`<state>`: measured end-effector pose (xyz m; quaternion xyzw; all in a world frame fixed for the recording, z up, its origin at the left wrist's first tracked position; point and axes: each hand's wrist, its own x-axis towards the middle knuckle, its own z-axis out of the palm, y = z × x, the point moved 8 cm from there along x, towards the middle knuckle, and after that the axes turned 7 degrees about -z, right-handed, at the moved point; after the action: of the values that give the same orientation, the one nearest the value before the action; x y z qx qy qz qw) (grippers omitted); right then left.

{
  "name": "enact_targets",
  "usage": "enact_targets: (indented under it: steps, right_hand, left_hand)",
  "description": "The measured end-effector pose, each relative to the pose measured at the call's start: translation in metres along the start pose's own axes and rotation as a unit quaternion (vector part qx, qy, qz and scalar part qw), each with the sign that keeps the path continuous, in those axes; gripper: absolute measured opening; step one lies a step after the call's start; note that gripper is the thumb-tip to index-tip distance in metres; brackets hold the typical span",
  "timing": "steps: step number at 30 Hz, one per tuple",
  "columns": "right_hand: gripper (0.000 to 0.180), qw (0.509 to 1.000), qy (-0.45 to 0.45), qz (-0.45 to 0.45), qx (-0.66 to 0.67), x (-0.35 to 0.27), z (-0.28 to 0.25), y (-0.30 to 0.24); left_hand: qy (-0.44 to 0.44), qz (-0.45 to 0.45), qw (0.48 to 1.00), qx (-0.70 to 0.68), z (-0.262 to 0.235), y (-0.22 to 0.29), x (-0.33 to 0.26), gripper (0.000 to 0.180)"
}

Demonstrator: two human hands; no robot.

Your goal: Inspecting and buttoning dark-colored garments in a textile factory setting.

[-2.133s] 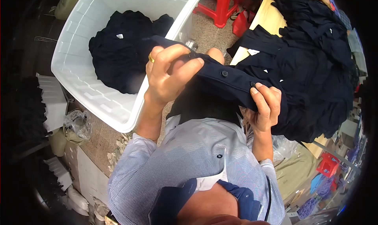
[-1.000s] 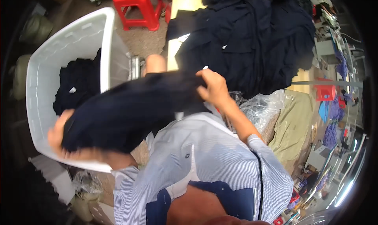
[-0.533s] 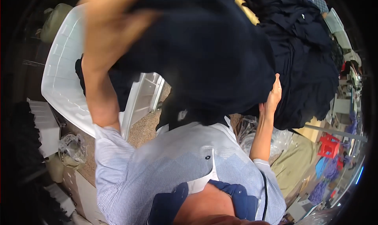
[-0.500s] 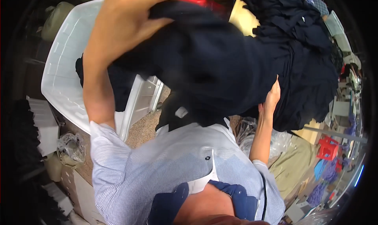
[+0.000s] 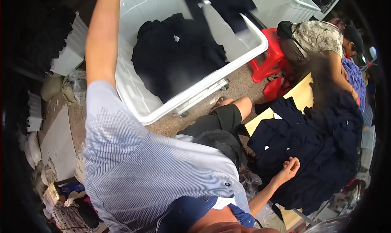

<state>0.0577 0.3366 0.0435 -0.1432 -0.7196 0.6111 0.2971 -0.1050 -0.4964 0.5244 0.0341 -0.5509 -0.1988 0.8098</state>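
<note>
Behind me, a white bin [image 5: 134, 98] holds dark, crumpled garments [image 5: 175, 57]. My right hand [image 5: 288, 167] rests loosely curled on the navy pile [image 5: 313, 151]; my left hand is out of view.

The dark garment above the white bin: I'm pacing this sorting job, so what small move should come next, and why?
Probably let the dark garment fall into the white bin, then lower the raised left arm. It hangs blurred over the bin, where more dark clothes already lie; the left hand is out of frame. The right hand, loosely curled and holding nothing, rests at the pile of dark garments on the table, well placed to take another.
</note>
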Motion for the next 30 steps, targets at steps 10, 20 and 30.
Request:
enact_targets:
  steps: [10, 20, 30]
  right_hand:
    - [0.050, 0.778, -0.036, -0.309, -0.546, 0.017, 0.020, -0.109]
    - [0.056, 0.694, 0.041, -0.255, -0.672, 0.061, -0.061, -0.084]
    - [0.091, 0.784, 0.063, -0.133, -0.604, 0.110, -0.054, -0.100]
  left_hand:
    - [-0.793, -0.317, 0.518, 0.038, -0.176, -0.115, -0.462, 0.018]
    - [-0.758, -0.341, 0.547, -0.099, -0.113, 0.023, -0.439, 0.023]
    - [-0.786, -0.095, 0.570, -0.222, -0.092, 0.173, -0.467, 0.023]
